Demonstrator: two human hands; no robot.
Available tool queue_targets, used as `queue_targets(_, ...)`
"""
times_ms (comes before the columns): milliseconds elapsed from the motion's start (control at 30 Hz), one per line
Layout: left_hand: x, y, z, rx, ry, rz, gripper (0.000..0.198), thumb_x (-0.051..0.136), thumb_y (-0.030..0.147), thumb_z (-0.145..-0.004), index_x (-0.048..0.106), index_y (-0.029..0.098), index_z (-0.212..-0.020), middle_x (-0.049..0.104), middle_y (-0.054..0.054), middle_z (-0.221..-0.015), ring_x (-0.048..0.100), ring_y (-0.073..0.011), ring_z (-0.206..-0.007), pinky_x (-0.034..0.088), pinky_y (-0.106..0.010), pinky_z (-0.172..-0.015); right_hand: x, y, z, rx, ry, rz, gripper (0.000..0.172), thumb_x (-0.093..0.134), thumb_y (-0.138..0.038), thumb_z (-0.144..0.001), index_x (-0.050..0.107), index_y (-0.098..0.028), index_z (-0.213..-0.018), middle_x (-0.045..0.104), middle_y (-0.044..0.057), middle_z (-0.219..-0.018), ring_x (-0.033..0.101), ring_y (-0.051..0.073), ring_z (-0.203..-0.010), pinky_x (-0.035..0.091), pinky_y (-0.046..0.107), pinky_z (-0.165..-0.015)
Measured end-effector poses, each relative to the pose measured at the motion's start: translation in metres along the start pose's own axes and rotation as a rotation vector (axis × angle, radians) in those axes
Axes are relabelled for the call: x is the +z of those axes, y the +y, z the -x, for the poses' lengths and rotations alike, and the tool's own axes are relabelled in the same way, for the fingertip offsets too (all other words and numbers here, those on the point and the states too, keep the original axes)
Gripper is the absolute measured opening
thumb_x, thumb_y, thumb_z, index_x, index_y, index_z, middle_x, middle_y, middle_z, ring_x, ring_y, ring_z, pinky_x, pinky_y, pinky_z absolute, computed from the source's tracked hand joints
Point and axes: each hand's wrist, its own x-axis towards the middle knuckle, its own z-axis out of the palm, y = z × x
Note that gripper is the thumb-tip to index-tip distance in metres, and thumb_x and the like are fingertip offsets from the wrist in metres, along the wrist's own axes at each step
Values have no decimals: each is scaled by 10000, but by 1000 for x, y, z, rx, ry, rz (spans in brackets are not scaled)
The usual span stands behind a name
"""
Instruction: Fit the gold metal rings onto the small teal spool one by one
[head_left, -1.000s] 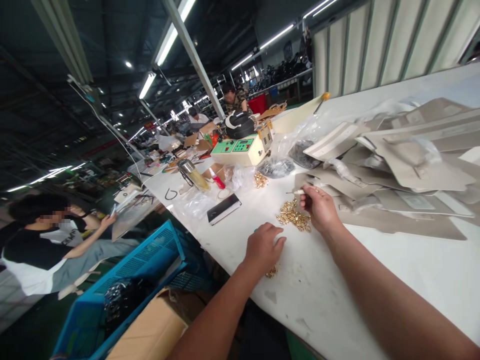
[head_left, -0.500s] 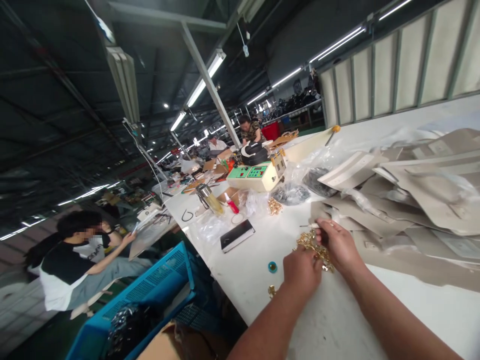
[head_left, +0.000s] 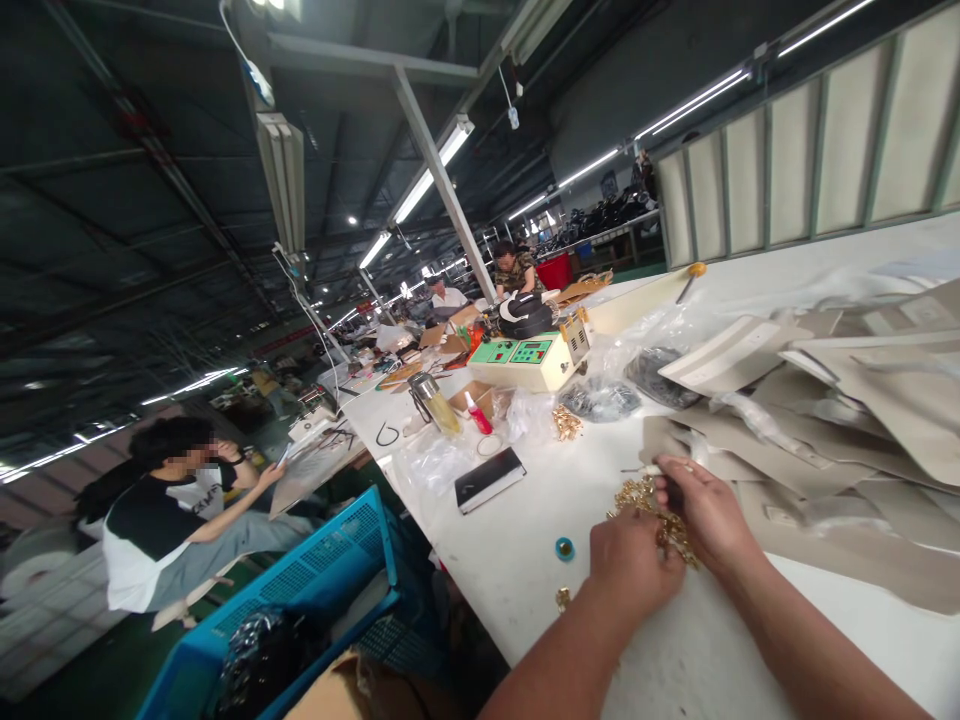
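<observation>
My left hand (head_left: 630,565) and right hand (head_left: 705,510) meet, pinching into the heap of small gold fittings (head_left: 651,508): light, hard, slippery, best nipped singly by the edges.

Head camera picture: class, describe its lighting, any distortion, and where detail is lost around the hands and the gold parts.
In the head view, ceiling tube lights glow against a dark roof, and the white table is evenly lit. Wide-angle distortion bends the ceiling beam and tilts the scene. The left hand and right hand hide part of the gold metal fittings, whose single pieces are too small to tell apart.
</observation>
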Motion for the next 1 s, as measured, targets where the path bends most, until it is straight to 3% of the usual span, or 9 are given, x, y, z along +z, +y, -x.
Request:
queue_targets(167, -1, -3, -1, 6, -37, 14, 203, 575, 407, -904, 702, 255, -950, 736, -55, -1096, 706, -280, -955, 561, -415, -837, -2, 3, -4, 2, 3, -13, 487, 961, -496, -643, 713, -184, -923, 625, 11, -741, 532, 125, -583, 440, 217, -448)
queue_targets(333, -7, -3, 2, -24, -34, 112, 188, 636, 417, -868, 672, 246, -938, 726, -51, -1090, 690, -280, -976, 544, -417, -862, -5, 4, -5, -22, 16, -3, 517, 975, -502, -619, 720, -178, -930, 629, 15, -748, 541, 117, -592, 455, 202, -480)
queue_targets(467, -29, 4, 17, -86, 49, 379, 218, 742, 398, -782, 675, 229, -903, 709, -37, -1042, 657, -195, -847, 518, -350, -811, -3, 4, -2, -21, -3, 15, 497, 964, -503, -637, 695, -179, -900, 615, 10, -742, 532, 115, -595, 440, 196, -481)
queue_targets(567, -53, 0, 37, -267, 117, 701, 241, 755, 371, -754, 688, 190, -898, 699, -43, -908, 609, -135, -713, 475, -278, -658, 3, 8, 3, -13, -27, 70, 512, 940, -543, -661, 690, -179, -921, 617, 9, -745, 529, 117, -592, 426, 205, -484)
queue_targets(667, -73, -23, 60, -467, 122, 1110, 400, 696, 538, -822, 663, 152, -918, 676, -51, -786, 591, -132, -594, 371, -226, -452, 14, 18, 15, 6, -80, 160, 528, 901, -592, -701, 685, -180, -950, 613, 7, -746, 527, 125, -592, 429, 233, -507)
queue_targets(767, -82, -58, 78, -591, 266, 1376, 542, 759, 644, -748, 602, 133, -837, 697, -79, -883, 611, -114, -555, 340, -197, -388, 27, 30, 32, -3, -194, 354, 534, 831, -656, -756, 677, -178, -939, 626, 17, -746, 549, 149, -608, 456, 280, -567)
queue_targets(900, -83, -96, 94, -711, 331, 1414, 588, 812, 653, -722, 623, 118, -874, 699, -73, -835, 620, -109, -530, 381, -184, -392, 37, 44, 49, -32, -327, 687, 577, 715, -739, -807, 674, -186, -967, 632, 16, -699, 565, 177, -602, 451, 322, -617)
queue_targets(1000, -80, -106, 101, -725, 305, 1416, 591, 841, 628, -715, 648, 106, -913, 726, -102, -901, 654, -123, -563, 426, -186, -413, 36, 49, 54, -62, -360, 842, 567, 650, -747, -851, 680, -202, -1005, 623, 4, -658, 566, 184, -601, 422, 323, -612)
